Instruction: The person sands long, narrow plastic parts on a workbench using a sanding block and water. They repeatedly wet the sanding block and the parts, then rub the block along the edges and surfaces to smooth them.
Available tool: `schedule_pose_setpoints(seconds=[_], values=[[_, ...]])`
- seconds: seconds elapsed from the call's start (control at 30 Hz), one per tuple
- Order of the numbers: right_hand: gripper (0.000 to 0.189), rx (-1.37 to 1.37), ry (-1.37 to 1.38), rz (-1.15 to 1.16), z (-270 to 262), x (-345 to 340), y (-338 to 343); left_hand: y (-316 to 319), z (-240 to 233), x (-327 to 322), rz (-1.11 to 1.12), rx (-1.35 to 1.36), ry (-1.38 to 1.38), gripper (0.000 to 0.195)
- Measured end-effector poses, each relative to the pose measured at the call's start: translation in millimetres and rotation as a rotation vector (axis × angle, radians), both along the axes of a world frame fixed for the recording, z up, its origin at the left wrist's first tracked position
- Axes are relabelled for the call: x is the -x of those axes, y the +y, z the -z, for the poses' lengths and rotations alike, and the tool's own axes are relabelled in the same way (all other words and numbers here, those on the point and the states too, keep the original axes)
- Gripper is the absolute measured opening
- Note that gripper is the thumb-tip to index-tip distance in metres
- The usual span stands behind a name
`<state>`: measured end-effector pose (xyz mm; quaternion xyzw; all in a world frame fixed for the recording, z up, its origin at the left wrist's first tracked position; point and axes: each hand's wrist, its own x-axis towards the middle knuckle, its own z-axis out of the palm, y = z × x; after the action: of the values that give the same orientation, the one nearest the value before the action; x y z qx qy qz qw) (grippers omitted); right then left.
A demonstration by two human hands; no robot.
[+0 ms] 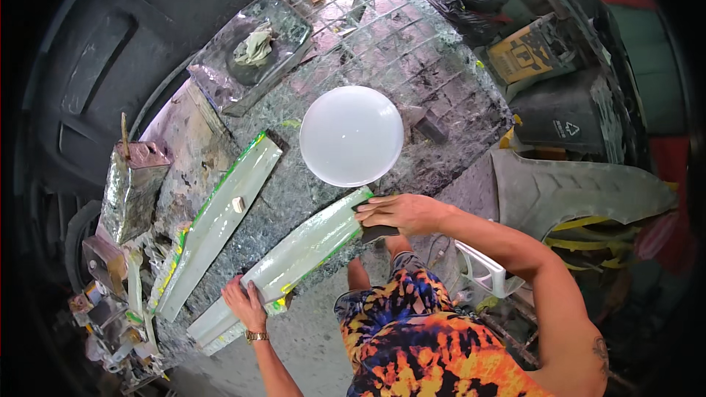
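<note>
A long, pale, curved panel (309, 248) with green and yellow edges lies near the table's front edge. My left hand (246, 303) grips it across its lower part, fingers over the top face. At its upper right end, my right hand (405, 215) holds a dark flexible sheet (379, 232), apparently sandpaper, against the panel's edge. Part of the sheet is hidden under my fingers. Farther left lies a similar panel (220, 231), bearing a small pale block (238, 204). Beyond the near panel sits a round white basin or disc (351, 136); its depth is unclear.
The stained table (452, 176) has a wire grid (386, 27) at its far end. A plastic-wrapped tray (215, 77) holds a crumpled cloth (255, 47). A dark block (431, 125) lies beside the disc. A wrapped can (132, 193) stands left; a grey fender-like panel (579, 187) is at right.
</note>
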<state>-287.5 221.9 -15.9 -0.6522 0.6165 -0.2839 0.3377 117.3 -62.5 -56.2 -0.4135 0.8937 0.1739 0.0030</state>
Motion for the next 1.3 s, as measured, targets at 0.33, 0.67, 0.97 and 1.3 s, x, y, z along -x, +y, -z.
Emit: schedule_pose_setpoints(seconds=[0.33,0.67,0.97,1.3], values=[[0.046,0.119,-0.074,-0.135,22.6,-45.6,-41.3,-0.7,2.7,-5.2,0.033,0.009,0.058,0.031],[0.048,-0.028,-0.117,-0.296,28.7,-148.1,-127.6,1.0,-12.7,15.1,-0.047,-0.017,0.042,0.026],[0.049,-0.007,-0.004,-0.319,30.8,-139.2,-120.1,-1.9,-9.6,16.7,-0.085,-0.07,0.131,0.032],[0.049,-0.329,-0.179,-0.166,0.9,-110.8,-105.4,1.7,-7.7,-2.3,-0.215,-0.189,0.297,0.039]])
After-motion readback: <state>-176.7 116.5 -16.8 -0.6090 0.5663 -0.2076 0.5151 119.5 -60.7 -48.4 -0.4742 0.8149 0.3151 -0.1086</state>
